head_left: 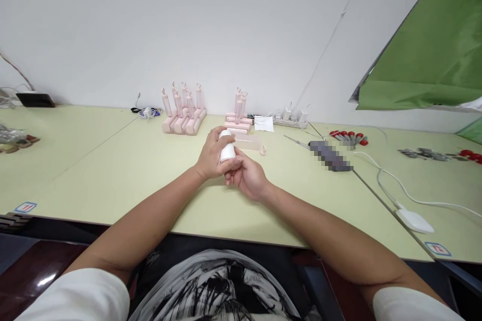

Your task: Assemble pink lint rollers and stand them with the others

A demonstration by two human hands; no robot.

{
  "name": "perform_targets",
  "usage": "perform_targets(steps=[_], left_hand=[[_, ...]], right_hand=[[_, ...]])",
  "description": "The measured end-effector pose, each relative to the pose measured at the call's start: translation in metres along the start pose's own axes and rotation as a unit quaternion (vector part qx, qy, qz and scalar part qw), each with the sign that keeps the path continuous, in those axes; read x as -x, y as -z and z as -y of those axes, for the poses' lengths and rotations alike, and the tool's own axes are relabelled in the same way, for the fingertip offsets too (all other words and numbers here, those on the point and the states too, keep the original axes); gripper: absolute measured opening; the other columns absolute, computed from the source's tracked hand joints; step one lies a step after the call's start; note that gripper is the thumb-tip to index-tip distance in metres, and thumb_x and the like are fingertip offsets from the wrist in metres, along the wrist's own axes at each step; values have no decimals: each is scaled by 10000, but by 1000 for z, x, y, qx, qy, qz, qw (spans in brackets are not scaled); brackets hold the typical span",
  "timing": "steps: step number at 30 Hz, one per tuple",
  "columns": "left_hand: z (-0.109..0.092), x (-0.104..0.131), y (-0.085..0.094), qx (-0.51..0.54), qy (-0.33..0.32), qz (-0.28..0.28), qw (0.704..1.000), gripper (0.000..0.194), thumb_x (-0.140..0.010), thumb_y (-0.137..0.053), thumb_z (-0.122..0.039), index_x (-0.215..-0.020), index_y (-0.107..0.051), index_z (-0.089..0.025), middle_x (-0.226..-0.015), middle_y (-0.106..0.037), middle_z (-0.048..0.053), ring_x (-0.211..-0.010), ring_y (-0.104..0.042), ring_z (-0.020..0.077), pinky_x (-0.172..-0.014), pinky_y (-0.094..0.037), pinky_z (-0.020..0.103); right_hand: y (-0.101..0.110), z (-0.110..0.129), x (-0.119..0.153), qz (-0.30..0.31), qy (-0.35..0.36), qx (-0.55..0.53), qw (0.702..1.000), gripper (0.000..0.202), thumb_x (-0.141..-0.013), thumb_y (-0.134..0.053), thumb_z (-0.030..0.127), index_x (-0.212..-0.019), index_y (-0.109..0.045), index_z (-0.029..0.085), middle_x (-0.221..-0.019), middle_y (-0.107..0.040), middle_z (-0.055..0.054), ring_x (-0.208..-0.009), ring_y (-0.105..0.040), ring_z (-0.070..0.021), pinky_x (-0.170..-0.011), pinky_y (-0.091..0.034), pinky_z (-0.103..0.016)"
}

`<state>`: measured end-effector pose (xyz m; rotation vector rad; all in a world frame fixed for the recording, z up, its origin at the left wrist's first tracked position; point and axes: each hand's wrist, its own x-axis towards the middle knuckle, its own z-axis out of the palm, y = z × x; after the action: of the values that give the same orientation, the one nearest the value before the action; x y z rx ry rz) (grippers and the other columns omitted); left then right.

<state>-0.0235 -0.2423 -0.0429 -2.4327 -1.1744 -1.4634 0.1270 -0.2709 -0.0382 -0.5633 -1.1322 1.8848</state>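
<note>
Above the table's middle, a white, smooth, rounded cylinder-like piece (227, 152) is held at a tilt; I cannot make out its exact kind. My left hand (214, 156) is closed around it, with the fingers over its top and far side and the thumb along the near end. At its lower right end, my right hand (248, 176) is closed with curled fingers, touching my left hand and the piece. Its fingertips are partly hidden. Just behind the hands lies a pale pink translucent tube with a small loop (246, 143).
Pink tubes with loops stand on pink blocks at the back left (184, 115) and back centre (238, 115). Along the wall are a power strip (289, 121) and white paper (263, 123). A blurred dark object (330, 155), red-ended tools (348, 136) and a white charger (414, 220) lie right.
</note>
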Motion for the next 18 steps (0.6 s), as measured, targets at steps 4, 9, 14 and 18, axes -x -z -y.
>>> perform_targets(steps=[4, 9, 14, 18], left_hand=[[-2, -1, -3, 7, 13, -8, 1000, 601, -808, -516, -698, -1101, -609, -182, -1267, -435, 169, -1257, -452, 341, -1036, -425, 524], [-3, -2, -7, 23, 5, -26, 999, 619, -812, -520, -712, -1082, -629, -165, -1248, -444, 168, -1214, -479, 329, -1024, -435, 507], [-1, -2, -11, 39, 20, -10, 999, 649, -817, -477, -745, -1080, -634, -173, -1252, -449, 164, -1202, -490, 314, -1038, -426, 499], [-1, -3, -13, 54, 34, 2, 998, 619, -828, -478, -726, -1067, -640, -178, -1231, -461, 155, -1203, -492, 309, -1046, -420, 492]], right_hand=[[-1, -2, 1, -7, 5, -21, 1000, 320, -821, -507, 263, -1137, -536, 226, -628, -576, 32, -487, -540, -149, -449, -466, -263], [-6, -1, 4, -34, 2, -50, 998, 192, -839, -510, 286, -1016, -546, 224, -663, -572, 26, -469, -497, -133, -424, -430, -258], [-11, -3, 8, -41, 13, -62, 997, 229, -824, -497, 261, -1050, -531, 245, -701, -569, 36, -470, -467, -121, -435, -415, -251], [-13, -6, 10, -59, 23, -66, 996, 199, -825, -491, 274, -1020, -520, 242, -693, -545, 37, -474, -458, -118, -449, -405, -249]])
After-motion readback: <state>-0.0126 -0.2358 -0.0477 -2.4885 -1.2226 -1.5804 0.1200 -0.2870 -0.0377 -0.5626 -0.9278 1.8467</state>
